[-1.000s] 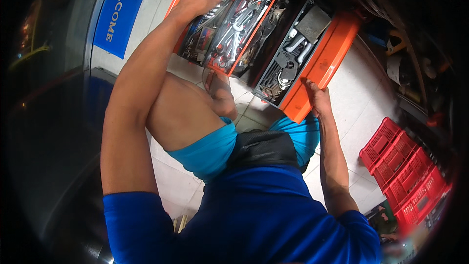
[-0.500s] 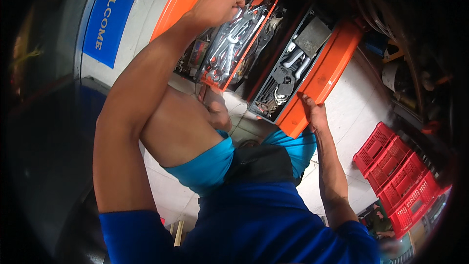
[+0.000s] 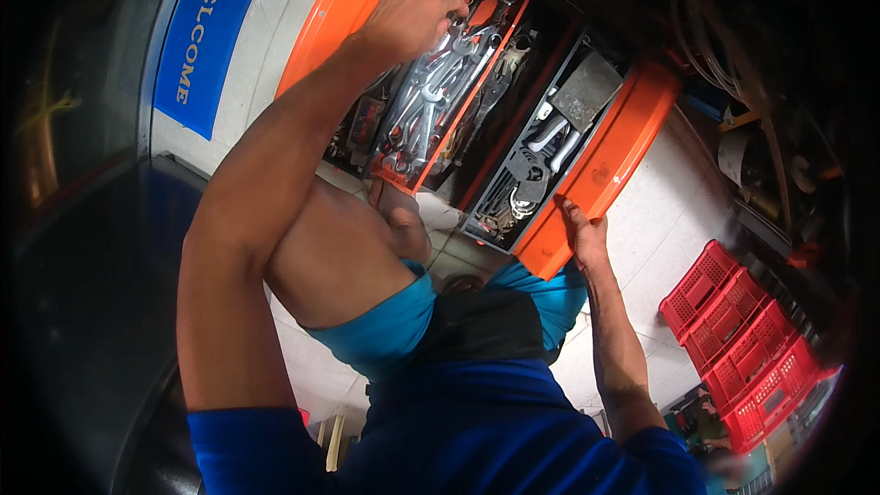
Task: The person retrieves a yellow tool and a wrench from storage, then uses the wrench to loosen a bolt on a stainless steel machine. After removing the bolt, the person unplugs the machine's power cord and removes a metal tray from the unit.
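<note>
Left hand (image 3: pixel 414 16) shifted rightward, now over the orange tray (image 3: pixel 396 180) of wrenches (image 3: pixel 431 96)

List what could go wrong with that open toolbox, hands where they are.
The left hand is over the tray heaped with loose wrenches, so knuckles might get scraped on the metal.

The right hand grips the edge of the orange lid; if the lid swung, its fingers could be pinched.

A foot sits close to the tray's near end, so a wrench slipping out might hit it.
</note>
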The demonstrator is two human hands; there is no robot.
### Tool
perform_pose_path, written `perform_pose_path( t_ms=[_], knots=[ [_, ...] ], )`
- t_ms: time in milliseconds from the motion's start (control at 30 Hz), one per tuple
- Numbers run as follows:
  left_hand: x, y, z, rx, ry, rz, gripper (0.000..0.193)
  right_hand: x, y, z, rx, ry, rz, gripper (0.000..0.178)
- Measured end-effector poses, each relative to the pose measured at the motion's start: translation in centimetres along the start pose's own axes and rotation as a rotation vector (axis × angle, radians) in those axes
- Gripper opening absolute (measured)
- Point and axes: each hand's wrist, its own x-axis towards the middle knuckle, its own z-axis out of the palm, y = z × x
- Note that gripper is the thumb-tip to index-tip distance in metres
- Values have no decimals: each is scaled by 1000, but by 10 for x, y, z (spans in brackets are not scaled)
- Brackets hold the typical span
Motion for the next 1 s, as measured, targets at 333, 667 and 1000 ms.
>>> perform_pose_path(
  t_ms=[333,667,1000],
  knots=[
    [23,21,19,171,-309,-65,19,1,2,-2,-63,17,1,25],
    [43,32,36,463,-420,175,11,6,9,-9,-100,2,-4,27],
    [72,27,6,-113,-586,-148,30,4,5,-10,-141,-25,11,32]
  ],
)
